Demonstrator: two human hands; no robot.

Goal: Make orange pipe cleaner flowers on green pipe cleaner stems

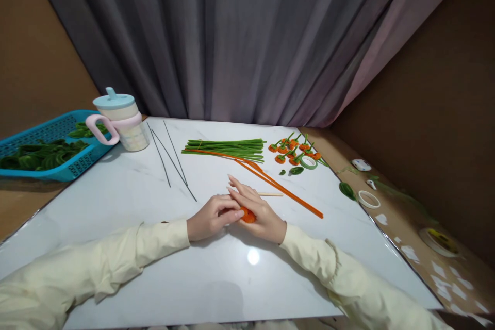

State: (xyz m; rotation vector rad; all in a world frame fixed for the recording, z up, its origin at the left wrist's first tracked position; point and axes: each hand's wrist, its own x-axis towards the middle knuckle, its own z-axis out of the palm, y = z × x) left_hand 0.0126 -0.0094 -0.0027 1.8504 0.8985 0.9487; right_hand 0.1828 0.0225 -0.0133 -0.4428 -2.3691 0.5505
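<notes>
My left hand (212, 216) and my right hand (258, 210) meet at the middle of the white table (216, 278). Together they pinch a small orange pipe-cleaner coil (248, 215) wound on a thin wooden stick (270, 194) that pokes out to the right. Long orange pipe cleaners (286, 192) lie just beyond my right hand. Further back are a bundle of green pipe cleaners (228, 147) and several finished orange flowers with green stems (294, 149).
Thin dark wires (172, 162) lie to the left. A pastel handled cup (121, 121) and a blue basket of green leaves (42, 152) stand at the far left. A green tape roll (308, 162), a white tape ring (368, 199) and loose leaves lie at the right edge.
</notes>
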